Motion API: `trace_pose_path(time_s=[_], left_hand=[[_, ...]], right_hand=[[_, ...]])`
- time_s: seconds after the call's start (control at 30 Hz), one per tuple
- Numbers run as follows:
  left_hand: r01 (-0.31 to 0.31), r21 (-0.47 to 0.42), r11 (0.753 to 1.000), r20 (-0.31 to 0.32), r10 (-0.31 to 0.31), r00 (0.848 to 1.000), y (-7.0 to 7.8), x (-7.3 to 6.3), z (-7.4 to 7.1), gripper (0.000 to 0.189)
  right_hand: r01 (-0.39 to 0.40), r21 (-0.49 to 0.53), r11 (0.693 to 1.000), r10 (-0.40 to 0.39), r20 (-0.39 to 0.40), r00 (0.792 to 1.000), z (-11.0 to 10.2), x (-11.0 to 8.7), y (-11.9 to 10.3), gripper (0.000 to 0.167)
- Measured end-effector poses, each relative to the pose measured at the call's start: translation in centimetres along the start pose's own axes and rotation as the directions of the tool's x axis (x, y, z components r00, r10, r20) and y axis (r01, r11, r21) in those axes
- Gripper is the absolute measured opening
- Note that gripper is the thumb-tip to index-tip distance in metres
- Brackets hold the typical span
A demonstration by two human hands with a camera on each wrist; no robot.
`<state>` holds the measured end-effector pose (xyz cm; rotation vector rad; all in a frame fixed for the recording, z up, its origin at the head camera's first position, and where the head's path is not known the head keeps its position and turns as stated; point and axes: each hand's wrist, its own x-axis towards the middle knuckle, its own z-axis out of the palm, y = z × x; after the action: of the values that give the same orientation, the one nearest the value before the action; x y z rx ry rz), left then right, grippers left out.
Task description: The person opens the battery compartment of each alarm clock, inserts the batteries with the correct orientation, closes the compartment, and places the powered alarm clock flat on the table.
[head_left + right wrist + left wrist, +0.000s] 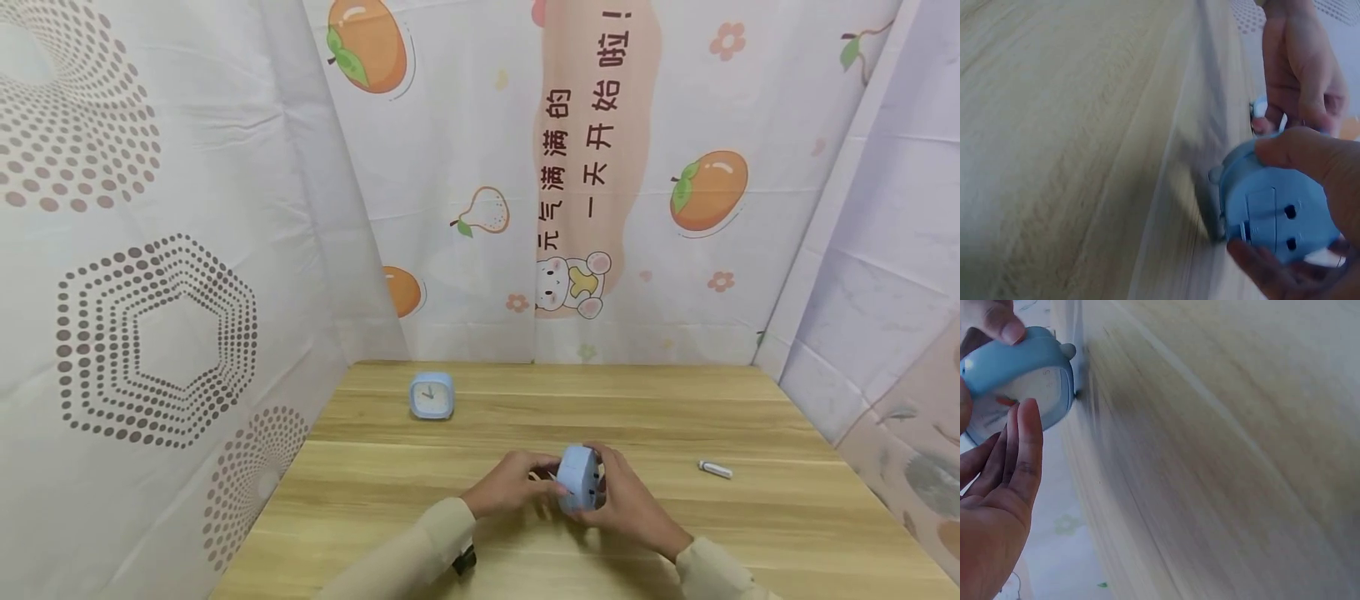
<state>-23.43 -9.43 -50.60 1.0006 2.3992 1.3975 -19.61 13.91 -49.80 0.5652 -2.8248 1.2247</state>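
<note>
A light-blue alarm clock is held on edge above the table between both hands. My right hand grips it, thumb on one edge and fingers on the opposite edge, as the right wrist view shows. Its back, with a rectangular battery cover and two dark knobs, faces the right wrist camera. My left hand is at the face side, thumb and fingers at the clock's edge. In the left wrist view its long fingers lie in front of the pale dial.
A second light-blue alarm clock stands upright at the back left of the wooden table. A small white battery-like cylinder lies to the right. Printed curtains enclose the back and sides. Something black shows beneath the left sleeve.
</note>
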Motion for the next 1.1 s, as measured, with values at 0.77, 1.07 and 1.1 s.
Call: trace_pose_path(time_s=[0.77, 1.07, 1.1], left_hand=[[0.055, 0.092, 0.994, 0.016, -0.056, 0.998, -0.3, 0.8, -0.4, 0.058], [0.080, 0.142, 0.987, -0.002, -0.080, 0.997, -0.3, 0.8, -0.6, 0.053], [0.083, 0.147, 0.986, -0.004, -0.084, 0.996, -0.3, 0.8, -0.6, 0.054]], right_hand=[[0.044, 0.316, 0.948, -0.184, 0.429, 0.884, -2.8, 0.6, 3.1, 0.095], [0.071, 0.289, 0.955, -0.184, 0.386, 0.904, -3.2, 0.1, 3.1, 0.066], [0.058, 0.301, 0.952, -0.176, 0.382, 0.907, -3.1, -0.1, 3.1, 0.067]])
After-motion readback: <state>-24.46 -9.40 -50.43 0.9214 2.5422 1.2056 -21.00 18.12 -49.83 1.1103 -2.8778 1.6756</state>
